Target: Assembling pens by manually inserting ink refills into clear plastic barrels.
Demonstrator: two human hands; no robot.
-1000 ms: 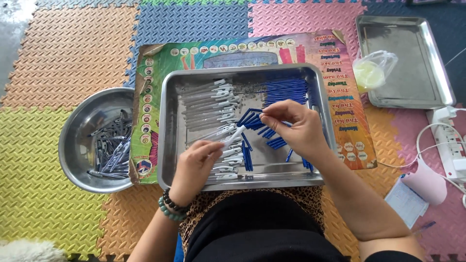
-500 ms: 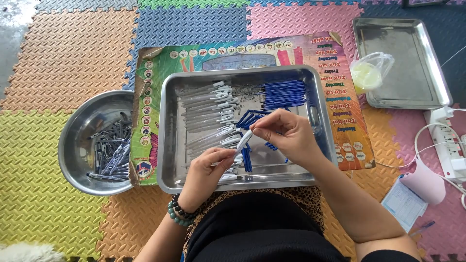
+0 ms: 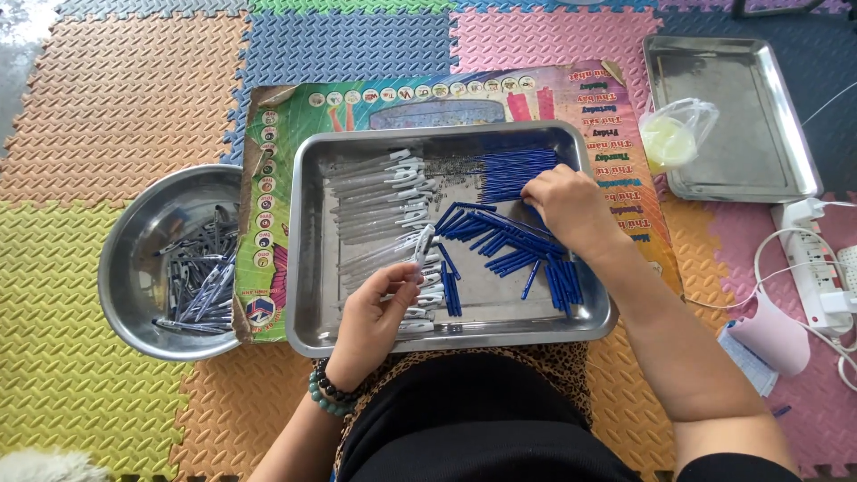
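While both hands work inside the steel tray:
Left hand: pinching a clear pen barrel upright.
Right hand: fingers curled onto the blue refills.

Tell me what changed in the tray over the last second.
The right hand left the clear pen barrel it was working on with the left hand and moved right and away, onto the blue pieces. The left hand alone now holds the barrel upright, over the clear barrels. The steel tray, the round bowl and the empty tray stayed put.
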